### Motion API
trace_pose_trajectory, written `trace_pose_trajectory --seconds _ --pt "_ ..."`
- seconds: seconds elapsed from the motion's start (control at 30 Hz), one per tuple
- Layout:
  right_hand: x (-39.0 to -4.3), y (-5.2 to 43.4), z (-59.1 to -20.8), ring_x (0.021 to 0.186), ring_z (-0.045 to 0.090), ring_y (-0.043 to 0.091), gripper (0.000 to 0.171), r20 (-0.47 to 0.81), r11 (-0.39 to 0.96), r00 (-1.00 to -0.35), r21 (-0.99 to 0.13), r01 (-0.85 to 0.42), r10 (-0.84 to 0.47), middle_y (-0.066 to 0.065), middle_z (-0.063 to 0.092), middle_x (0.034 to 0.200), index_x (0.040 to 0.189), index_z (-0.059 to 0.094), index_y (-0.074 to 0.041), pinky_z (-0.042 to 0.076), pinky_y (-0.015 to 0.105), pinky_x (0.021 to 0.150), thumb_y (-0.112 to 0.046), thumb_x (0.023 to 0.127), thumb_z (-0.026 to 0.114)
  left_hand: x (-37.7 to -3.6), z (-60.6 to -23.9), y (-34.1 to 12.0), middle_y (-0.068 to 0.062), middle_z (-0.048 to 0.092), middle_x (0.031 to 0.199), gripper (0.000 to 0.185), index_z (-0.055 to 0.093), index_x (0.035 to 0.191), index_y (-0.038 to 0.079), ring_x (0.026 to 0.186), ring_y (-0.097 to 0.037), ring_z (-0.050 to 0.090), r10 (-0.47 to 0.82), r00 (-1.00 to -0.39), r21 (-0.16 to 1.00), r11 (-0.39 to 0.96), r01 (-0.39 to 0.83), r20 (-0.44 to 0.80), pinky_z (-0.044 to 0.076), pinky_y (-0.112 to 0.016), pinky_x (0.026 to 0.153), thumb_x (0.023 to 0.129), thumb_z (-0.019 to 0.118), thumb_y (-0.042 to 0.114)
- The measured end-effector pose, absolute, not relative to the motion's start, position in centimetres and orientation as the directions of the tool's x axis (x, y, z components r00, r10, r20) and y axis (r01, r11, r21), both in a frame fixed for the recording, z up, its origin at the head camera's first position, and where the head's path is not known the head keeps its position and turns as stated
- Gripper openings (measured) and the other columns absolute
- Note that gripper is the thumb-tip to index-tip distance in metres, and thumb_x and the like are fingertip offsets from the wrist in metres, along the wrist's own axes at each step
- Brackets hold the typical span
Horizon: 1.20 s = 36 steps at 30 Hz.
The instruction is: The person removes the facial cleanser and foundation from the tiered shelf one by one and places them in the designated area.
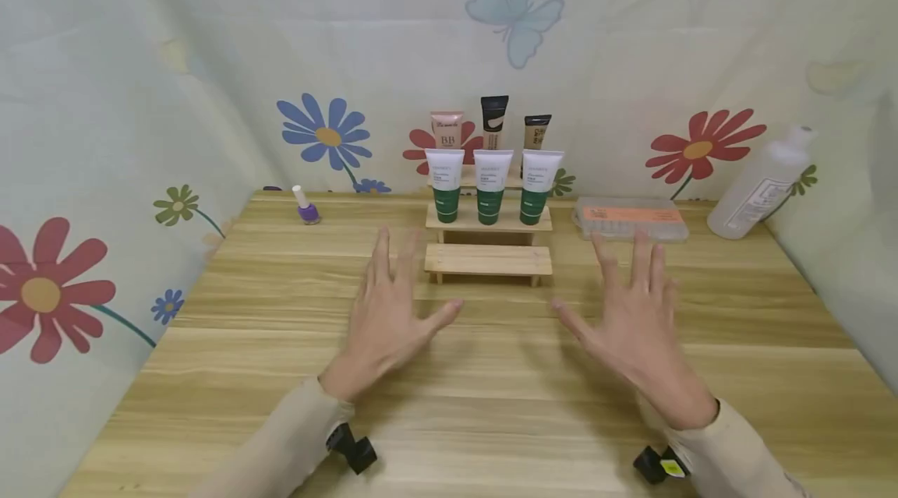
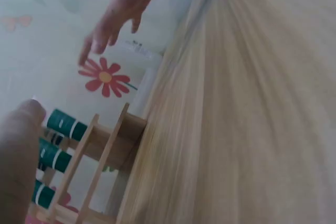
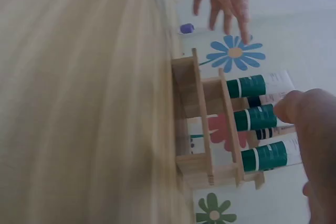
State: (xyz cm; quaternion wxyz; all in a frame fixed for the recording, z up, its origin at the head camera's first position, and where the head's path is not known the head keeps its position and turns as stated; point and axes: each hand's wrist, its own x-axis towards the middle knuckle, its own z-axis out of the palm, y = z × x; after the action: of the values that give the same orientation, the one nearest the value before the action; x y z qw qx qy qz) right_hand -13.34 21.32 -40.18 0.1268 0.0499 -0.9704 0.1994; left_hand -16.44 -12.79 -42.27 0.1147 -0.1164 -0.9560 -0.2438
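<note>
Both hands hover over the table in front of a stepped wooden rack [image 1: 488, 259], fingers spread and holding nothing. The left hand [image 1: 389, 315] is to the rack's front left, the right hand [image 1: 631, 326] to its front right. On the middle step stand three white-and-green tubes [image 1: 489, 186] side by side, caps down. Behind them, on the top step, are a pink BB cream tube [image 1: 447, 130], a tall black-topped tube [image 1: 494, 120] and a smaller black-and-gold tube [image 1: 536, 130], their lower parts mostly hidden. Nothing stands on the lowest step.
A purple nail polish bottle [image 1: 306, 207] with a white cap stands at the back left. Right of the rack lies a clear plastic case [image 1: 631, 219] with an orange label. A translucent white bottle [image 1: 758, 186] leans at the back right, near the flowered curtain [image 1: 603, 54].
</note>
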Motion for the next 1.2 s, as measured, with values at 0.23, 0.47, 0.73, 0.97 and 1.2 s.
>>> trace_pose_trajectory --seconds 0.23,0.47,0.73,0.97,1.2 --pt "-16.0 22.3 -38.3 0.153 0.04 0.056 0.097 0.374 0.766 -0.927 -0.603 -0.222 0.025 0.028 0.035 0.173 0.175 0.029 -0.011 0.04 0.081 0.114 -0.045 0.099 0.08 -19.5 -43.5 -13.2 -0.017 0.036 0.174 0.089 0.034 0.171 0.017 0.15 -0.041 0.051 0.077 -0.954 0.701 0.662 0.265 0.288 0.05 -0.066 0.115 0.102 0.072 0.058" --pt "-19.6 22.3 -37.9 0.134 0.064 0.032 0.07 0.412 0.493 -0.909 -0.804 -0.333 0.059 0.015 0.064 0.149 0.164 0.048 -0.012 0.057 0.03 0.102 -0.023 0.104 0.081 -22.1 -45.5 -13.4 -0.013 0.054 0.157 0.059 0.051 0.158 0.014 0.123 -0.029 0.07 0.052 -0.953 0.843 0.455 0.287 0.297 0.063 -0.047 0.099 0.107 0.073 0.033" --pt "-23.3 21.0 -37.8 0.128 0.065 0.03 0.061 0.382 0.294 -0.924 -0.887 -0.355 0.035 0.015 0.068 0.144 0.156 0.057 -0.007 0.053 0.02 0.096 -0.02 0.103 0.084 -23.6 -46.6 -13.8 -0.014 0.059 0.153 0.055 0.057 0.153 0.009 0.116 -0.03 0.073 0.063 -0.95 0.868 0.391 0.306 0.306 0.064 -0.05 0.097 0.105 0.077 0.024" --pt "-25.1 19.8 -38.4 0.125 0.066 0.023 0.055 0.352 0.277 -0.936 -0.902 -0.331 0.029 0.014 0.071 0.141 0.152 0.062 -0.006 0.051 0.028 0.1 -0.028 0.105 0.082 -23.8 -46.8 -13.6 -0.01 0.07 0.14 0.048 0.062 0.15 0.014 0.112 -0.027 0.076 0.094 -0.955 0.885 0.358 0.297 0.282 0.064 -0.039 0.093 0.104 0.077 0.019" --pt "-26.1 19.0 -38.9 0.125 0.064 0.019 0.055 0.319 0.266 -0.948 -0.915 -0.304 0.012 0.011 0.07 0.143 0.152 0.062 -0.01 0.05 0.031 0.099 -0.03 0.105 0.082 -23.8 -46.7 -13.5 -0.01 0.077 0.121 0.036 0.072 0.14 0.012 0.105 -0.023 0.076 0.109 -0.958 0.895 0.342 0.286 0.265 0.062 -0.025 0.086 0.104 0.076 0.016"
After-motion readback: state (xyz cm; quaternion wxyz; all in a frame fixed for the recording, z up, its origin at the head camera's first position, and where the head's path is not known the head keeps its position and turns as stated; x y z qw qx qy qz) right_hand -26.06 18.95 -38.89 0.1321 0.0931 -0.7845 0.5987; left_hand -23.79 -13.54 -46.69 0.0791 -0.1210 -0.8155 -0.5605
